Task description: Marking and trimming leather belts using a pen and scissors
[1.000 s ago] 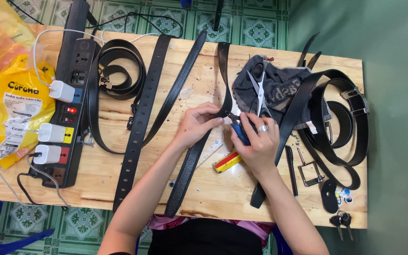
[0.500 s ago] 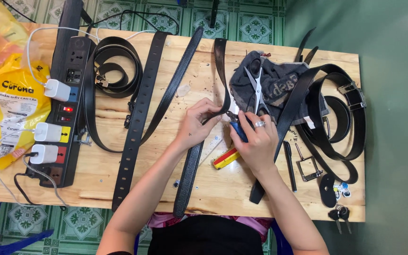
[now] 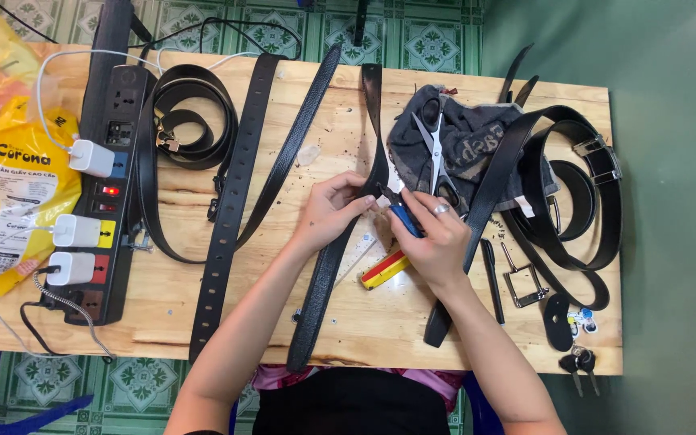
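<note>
Both hands sit a bit lower on the bench vs 1 s ago, otherwise same pose. Left hand pinches a black belt that runs between both hands. Right hand grips a blue-handled tool w/ its tip on the belt. Scissors lie on a dark cloth just beyond right hand; red-yellow bar just beside it.

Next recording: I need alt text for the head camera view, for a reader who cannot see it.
Seen from above, a person's left hand pinches a black belt on a wooden table while the right hand works a blue-handled tool against it. Scissors lie on a dark cloth beyond, more belts around, a power strip at left.
</note>
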